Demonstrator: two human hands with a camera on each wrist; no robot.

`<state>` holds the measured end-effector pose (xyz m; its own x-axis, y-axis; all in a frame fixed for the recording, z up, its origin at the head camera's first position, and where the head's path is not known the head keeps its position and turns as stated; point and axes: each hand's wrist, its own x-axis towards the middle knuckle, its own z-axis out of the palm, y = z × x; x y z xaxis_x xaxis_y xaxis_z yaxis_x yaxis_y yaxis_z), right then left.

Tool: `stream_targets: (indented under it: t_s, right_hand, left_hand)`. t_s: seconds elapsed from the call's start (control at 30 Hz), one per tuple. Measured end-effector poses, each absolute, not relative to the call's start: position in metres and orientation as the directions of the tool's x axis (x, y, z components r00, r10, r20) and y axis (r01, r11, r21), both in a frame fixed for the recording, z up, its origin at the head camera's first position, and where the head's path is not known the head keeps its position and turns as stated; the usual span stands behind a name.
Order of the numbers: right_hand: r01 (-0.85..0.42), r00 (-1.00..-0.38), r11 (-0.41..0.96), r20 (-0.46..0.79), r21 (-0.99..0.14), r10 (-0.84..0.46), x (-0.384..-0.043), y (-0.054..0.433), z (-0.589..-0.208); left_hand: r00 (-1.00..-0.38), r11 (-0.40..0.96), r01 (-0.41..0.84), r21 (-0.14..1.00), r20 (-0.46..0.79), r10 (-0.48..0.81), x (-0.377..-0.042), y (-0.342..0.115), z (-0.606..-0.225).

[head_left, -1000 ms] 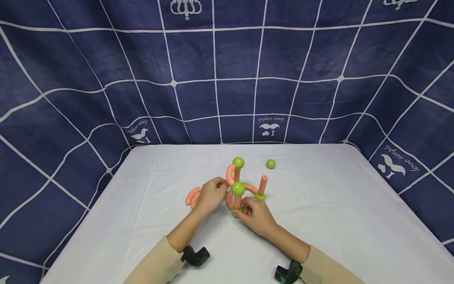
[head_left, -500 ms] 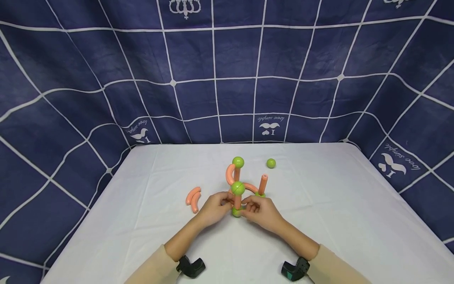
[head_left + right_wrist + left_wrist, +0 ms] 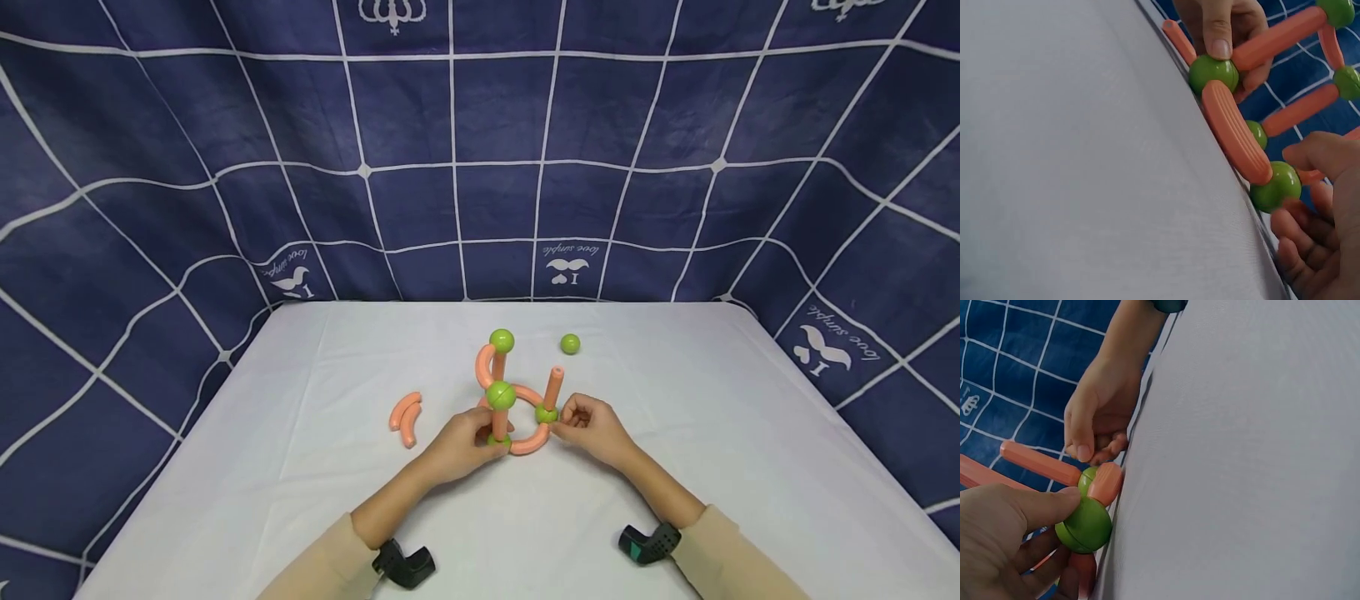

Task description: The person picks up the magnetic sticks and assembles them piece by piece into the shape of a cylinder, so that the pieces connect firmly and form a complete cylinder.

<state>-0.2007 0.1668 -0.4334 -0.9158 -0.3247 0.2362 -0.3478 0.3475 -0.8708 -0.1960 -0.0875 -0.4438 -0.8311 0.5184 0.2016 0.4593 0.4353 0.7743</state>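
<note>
A framework of green balls and coral sticks, some straight and some curved, stands mid-table. My left hand (image 3: 461, 446) grips the near green ball (image 3: 1088, 528) at its base, thumb pressed on it. From that ball rises a straight stick (image 3: 500, 425) capped by a green ball (image 3: 501, 395). A curved stick (image 3: 1235, 131) joins the near ball to the right-hand ball (image 3: 1277, 186). My right hand (image 3: 597, 429) has thumb and bent fingers at the right-hand ball's outer side; whether they pinch it is unclear. An upright stick (image 3: 553, 388) rises from that ball with a bare top.
Two loose curved sticks (image 3: 407, 417) lie to the left of the framework. A loose green ball (image 3: 571, 344) rests behind it on the right. White cloth (image 3: 675, 375) covers the table, and a dark blue checked curtain (image 3: 495, 208) hangs around the back and sides.
My left hand has moved from the framework's left side to its near ball. My right hand has shifted right to the right-hand ball. A curved stick now shows between these two balls.
</note>
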Motion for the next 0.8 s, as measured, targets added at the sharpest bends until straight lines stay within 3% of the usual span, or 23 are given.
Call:
stream_targets:
  t_s: [0.13, 0.47, 0.8]
  right_hand:
    - [-0.318, -0.939, 0.382, 0.233, -0.868, -0.252, -0.216, 0.169, -0.45]
    - [-0.349, -0.929, 0.365, 0.266, -0.863, -0.257, -0.233, 0.165, -0.473]
    - [-0.4, -0.91, 0.374, 0.313, -0.837, -0.273, -0.211, 0.158, -0.438]
  left_hand:
    - [-0.836, 0.446, 0.459, 0.768, 0.204, 0.51, -0.196, -0.087, -0.446]
    - [-0.834, 0.418, 0.476, 0.774, 0.247, 0.494, -0.198, -0.091, -0.452]
    - [-0.871, 0.486, 0.483, 0.729, 0.34, 0.356, -0.206, -0.095, -0.458]
